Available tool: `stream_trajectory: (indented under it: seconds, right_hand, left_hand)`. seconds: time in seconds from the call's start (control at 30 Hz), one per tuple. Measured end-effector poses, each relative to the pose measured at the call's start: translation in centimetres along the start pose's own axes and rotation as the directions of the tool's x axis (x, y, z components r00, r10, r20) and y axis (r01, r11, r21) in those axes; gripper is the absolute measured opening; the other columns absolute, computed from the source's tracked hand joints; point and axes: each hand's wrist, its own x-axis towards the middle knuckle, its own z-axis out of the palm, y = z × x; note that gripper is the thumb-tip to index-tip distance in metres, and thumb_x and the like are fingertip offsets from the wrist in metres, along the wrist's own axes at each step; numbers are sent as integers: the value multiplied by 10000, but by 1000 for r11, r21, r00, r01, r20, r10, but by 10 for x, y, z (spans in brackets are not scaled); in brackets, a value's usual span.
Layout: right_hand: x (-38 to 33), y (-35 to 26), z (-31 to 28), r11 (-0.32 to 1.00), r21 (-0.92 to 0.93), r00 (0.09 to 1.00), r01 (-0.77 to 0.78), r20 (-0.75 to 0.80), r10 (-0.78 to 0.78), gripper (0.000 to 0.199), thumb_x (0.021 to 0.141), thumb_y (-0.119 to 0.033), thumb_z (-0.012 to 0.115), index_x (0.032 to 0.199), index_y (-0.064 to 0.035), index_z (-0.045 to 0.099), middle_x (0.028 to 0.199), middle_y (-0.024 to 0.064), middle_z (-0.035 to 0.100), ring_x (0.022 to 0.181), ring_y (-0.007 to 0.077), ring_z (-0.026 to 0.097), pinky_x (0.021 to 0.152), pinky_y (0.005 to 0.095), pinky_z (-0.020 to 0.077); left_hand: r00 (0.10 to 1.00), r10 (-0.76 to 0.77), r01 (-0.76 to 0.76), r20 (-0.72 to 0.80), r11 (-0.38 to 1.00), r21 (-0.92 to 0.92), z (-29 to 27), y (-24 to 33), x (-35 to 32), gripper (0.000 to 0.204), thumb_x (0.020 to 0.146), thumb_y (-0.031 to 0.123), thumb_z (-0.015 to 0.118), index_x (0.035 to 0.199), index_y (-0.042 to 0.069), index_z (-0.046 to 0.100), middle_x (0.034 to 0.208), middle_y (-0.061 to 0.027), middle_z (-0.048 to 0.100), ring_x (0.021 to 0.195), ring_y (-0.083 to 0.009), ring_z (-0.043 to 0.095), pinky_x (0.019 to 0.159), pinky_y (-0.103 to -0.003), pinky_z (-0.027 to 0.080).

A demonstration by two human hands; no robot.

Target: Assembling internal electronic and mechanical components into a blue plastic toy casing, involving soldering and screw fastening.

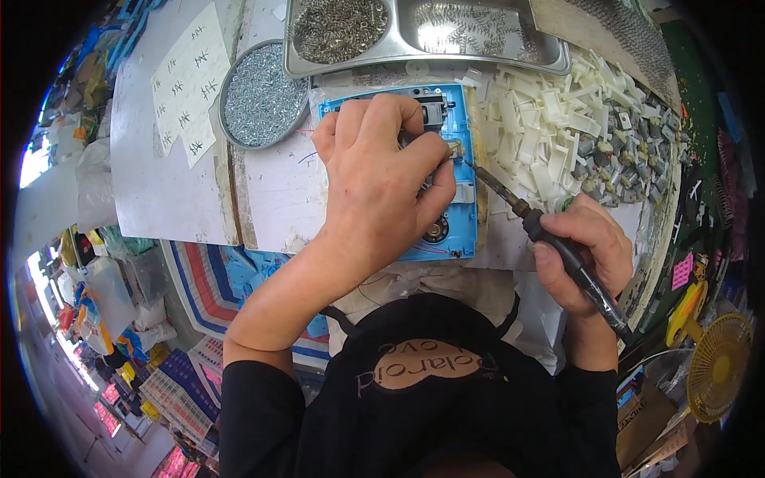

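A blue plastic housing [464, 229] lies on the worktable in front of me, with black parts, a round speaker-like part [436, 229] and thin wires inside. My left hand [362, 171] rests over it and covers much of its middle. The thumb and fingers are closed near its right side, by a small metallic piece [456, 150]; what they pinch is hidden. My right hand [594, 247] grips a soldering iron [510, 195] by its black handle. The iron slants up to the left, its tip by that metallic piece; whether they touch I cannot tell.
A round dish [225, 80] of small screws stands at the upper left, beside a marked paper sheet [191, 80]. Behind the housing is a metal tray [402, 49] with small metal parts. White plastic pieces [534, 119] and grey motor-like parts [637, 151] are heaped right. A yellow fan [719, 366] stands lower right.
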Motion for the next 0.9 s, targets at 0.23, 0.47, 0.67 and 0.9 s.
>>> stream_trajectory:
  seconds: [0.23, 0.47, 0.67, 0.9]
  right_hand:
    - [2, 0, 1, 1000, 0, 999, -19, 25, 19, 261, 748, -41, 771, 985, 11, 675, 704, 86, 653, 535, 174, 523, 490, 283, 384]
    - [6, 0, 3, 1000, -11, 999, -18, 38, 18, 261, 749, -46, 774, 983, 7, 672, 700, 83, 649, 535, 174, 523, 491, 284, 387]
    - [4, 0, 3, 1000, -26, 1000, -6, 22, 6, 259, 748, -45, 776, 981, 4, 672, 697, 84, 646, 534, 178, 525, 491, 285, 390]
    - [1, -4, 0, 999, -33, 1000, -24, 18, 25, 260, 752, -56, 779, 981, 8, 674, 690, 82, 634, 532, 183, 520, 490, 285, 385]
  left_hand:
    - [1000, 3, -3, 7, 999, 34, -3, 2, 1, 111, 686, 130, 768, 764, 115, 690, 929, -38, 523, 905, -245, 486, 838, -393, 312]
    - [1000, 7, -7, -6, 1000, 28, -2, 0, 1, 114, 683, 125, 765, 756, 111, 679, 931, -41, 522, 906, -246, 486, 838, -395, 308]
    - [1000, -1, 2, -16, 1000, 13, 1, -1, 0, 97, 684, 137, 742, 741, 122, 665, 946, -25, 514, 934, -253, 480, 849, -430, 299]
    - [1000, 8, -7, -25, 1000, 18, 2, -1, 0, 97, 684, 133, 738, 738, 121, 659, 936, -25, 513, 921, -248, 484, 845, -425, 300]
